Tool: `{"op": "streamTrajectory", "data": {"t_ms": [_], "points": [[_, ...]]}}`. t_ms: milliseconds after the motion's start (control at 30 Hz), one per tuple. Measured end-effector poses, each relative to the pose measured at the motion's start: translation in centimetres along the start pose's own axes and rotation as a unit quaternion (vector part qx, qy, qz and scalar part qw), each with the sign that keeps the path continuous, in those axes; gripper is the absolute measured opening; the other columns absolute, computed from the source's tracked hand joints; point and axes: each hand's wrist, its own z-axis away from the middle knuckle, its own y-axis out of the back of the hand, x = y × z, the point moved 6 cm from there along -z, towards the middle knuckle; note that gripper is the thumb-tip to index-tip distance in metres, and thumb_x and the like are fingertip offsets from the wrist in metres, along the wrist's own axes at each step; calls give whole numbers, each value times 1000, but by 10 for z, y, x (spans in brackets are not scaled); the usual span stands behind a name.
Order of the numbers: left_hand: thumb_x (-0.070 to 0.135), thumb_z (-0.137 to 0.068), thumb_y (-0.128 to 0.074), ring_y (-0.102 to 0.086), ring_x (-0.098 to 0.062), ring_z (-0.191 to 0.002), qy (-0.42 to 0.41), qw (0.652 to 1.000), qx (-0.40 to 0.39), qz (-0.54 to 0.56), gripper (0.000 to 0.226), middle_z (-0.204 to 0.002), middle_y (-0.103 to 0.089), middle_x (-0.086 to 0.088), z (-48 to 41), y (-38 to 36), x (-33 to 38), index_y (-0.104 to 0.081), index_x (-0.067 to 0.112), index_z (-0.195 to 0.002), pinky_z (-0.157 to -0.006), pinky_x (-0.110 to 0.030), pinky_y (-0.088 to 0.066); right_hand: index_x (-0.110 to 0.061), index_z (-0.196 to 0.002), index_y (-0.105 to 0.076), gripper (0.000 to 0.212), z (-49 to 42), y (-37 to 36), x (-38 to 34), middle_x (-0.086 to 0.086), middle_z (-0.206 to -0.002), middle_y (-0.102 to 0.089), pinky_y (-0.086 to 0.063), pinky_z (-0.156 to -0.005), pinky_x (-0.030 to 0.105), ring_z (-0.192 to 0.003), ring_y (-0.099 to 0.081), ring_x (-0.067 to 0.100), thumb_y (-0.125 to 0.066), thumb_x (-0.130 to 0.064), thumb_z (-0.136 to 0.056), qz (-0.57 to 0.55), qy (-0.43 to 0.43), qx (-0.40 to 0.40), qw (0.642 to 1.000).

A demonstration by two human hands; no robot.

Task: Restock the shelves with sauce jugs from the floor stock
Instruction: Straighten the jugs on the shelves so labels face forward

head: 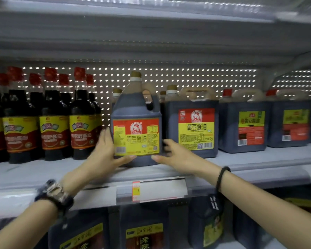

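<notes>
Your two hands clasp one sauce jug (136, 123) from either side. It stands upright near the front of the shelf (258, 159), at the centre of your view, with its red and yellow label facing you. Your left hand (104, 155) grips its 9 o'clock side, fingers flat up the wall and thumb hooked across the lower front. Your right hand (176, 157) grips the 3 o'clock side the same way, though its fingers are blurred. Whether the base rests fully on the shelf cannot be told. Just beside it at 3 o'clock stands a matching jug (192, 126), with green-labelled jugs (244, 126) further along. At 9 o'clock stands a group of red-capped bottles (54, 123). A price tag (136, 190) hangs on the shelf edge at 6 o'clock, above more dark jugs (144, 234) below.
</notes>
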Motion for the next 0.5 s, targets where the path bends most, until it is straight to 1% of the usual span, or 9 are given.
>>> {"op": "streamTrajectory", "data": {"t_ms": [33, 100, 167, 200, 233, 300, 367, 400, 500], "points": [[61, -76, -61, -33, -29, -136, -31, 997, 71, -29, 99, -148, -26, -14, 2, 6, 15, -19, 4, -146, -111, -42, -34, -14, -141, -38, 60, 9, 9, 3, -3, -138, -48, -38, -103, 24, -128, -46, 12, -62, -35, -89, 14, 13, 19, 1000], [49, -90, -52, -32, -26, -133, -154, 965, 207, -40, 74, -146, -25, -11, 14, 16, 63, -27, 3, -143, -113, -37, -29, -14, -123, -59, 34, 29, 34, 14, -4, -125, -59, -41, -98, 20, -116, -54, 9, -59, -25, -91, 48, 29, 89, 994], [33, -92, -47, -32, -16, -131, -272, 933, 237, 7, 56, -139, -32, -5, 27, 10, 114, -36, 2, -137, -112, -23, -25, -15, -115, -62, 25, 49, 63, 31, -3, -121, -57, -38, -90, 15, -110, -54, 9, -60, -19, -91, 68, 22, 178, 981], [29, -93, -48, -30, -9, -131, -293, 932, 212, 42, 53, -140, -33, -2, 29, 0, 132, -36, 4, -138, -111, -18, -23, -15, -117, -58, 27, 57, 75, 41, -2, -122, -52, -34, -87, 12, -109, -51, 9, -61, -19, -90, 71, 13, 210, 975], [28, -95, -49, -26, -4, -132, -281, 942, 167, 78, 54, -143, -31, 3, 26, -13, 145, -31, 7, -143, -112, -16, -20, -15, -120, -54, 32, 63, 86, 49, -1, -124, -47, -31, -87, 12, -110, -48, 8, -61, -20, -90, 72, 1, 229, 971], [33, -98, -46, -9, 1, -140, -188, 969, 46, 152, 69, -155, -8, 10, 17, -45, 155, -7, 13, -151, -114, -16, -10, -14, -129, -42, 47, 69, 97, 69, 3, -132, -40, -31, -93, 16, -118, -45, 12, -63, -25, -89, 69, -36, 230, 970], [40, -99, -37, 9, -4, -144, -63, 977, -78, 188, 78, -157, 19, 7, 4, -80, 150, 17, 14, -149, -116, -23, 0, -12, -138, -29, 64, 68, 104, 80, 6, -142, -33, -30, -99, 21, -128, -39, 18, -64, -30, -88, 71, -64, 203, 975], [42, -99, -34, 13, -8, -145, -13, 973, -105, 205, 80, -156, 24, 3, -2, -91, 148, 23, 12, -147, -117, -26, 1, -11, -142, -22, 72, 64, 107, 82, 7, -147, -29, -30, -102, 24, -132, -35, 20, -64, -32, -87, 70, -68, 183, 978], [46, -97, -40, -2, -20, -147, 142, 947, -118, 263, 86, -160, 7, -5, -20, -108, 134, 16, 7, -149, -116, -32, -10, -6, -148, -8, 95, 40, 112, 94, 5, -154, -24, -29, -106, 28, -139, -29, 21, -66, -42, -83, 46, -101, 101, 989]]}}
